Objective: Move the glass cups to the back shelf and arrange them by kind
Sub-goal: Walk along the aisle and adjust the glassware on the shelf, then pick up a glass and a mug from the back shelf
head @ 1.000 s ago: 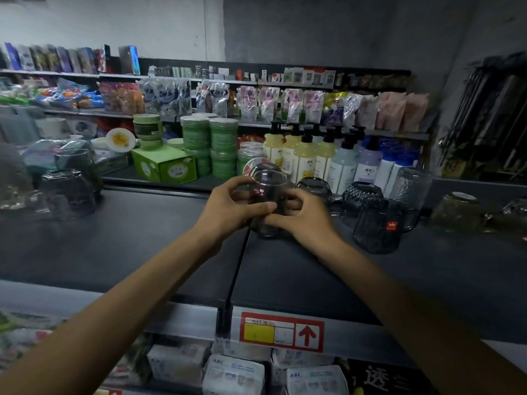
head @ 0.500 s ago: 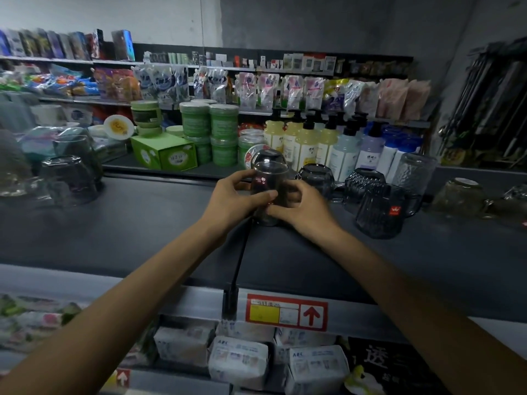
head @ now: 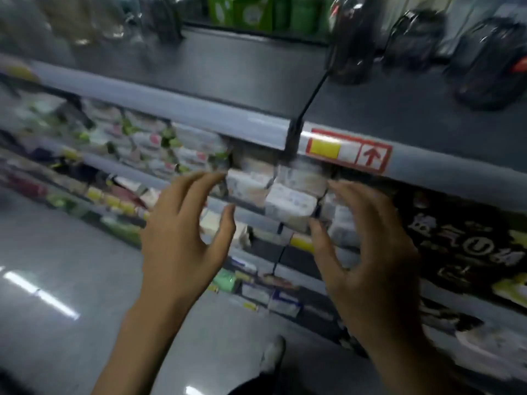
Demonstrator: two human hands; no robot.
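The view is blurred and tilted down. My left hand (head: 185, 238) and my right hand (head: 368, 252) hover in front of the lower shelves, fingers spread, each holding nothing. A stack of dark glass cups (head: 353, 38) stands on the grey shelf top (head: 256, 69) near the seam, well above both hands. Two more dark glass cups (head: 413, 38) (head: 490, 64) stand to its right. Clear glass cups (head: 85, 21) show as a blur at the top left.
A red-framed price tag with an arrow (head: 349, 152) is on the shelf edge. White packs (head: 288, 201) fill the shelf behind my hands. Green boxes (head: 242, 10) sit at the top. The shiny floor (head: 57, 280) lies left, with a shoe (head: 272, 354) below.
Both hands let go of the stacked cups and drew back down below the shelf edge, now open. The camera swung sharply downward toward the lower shelves and floor.
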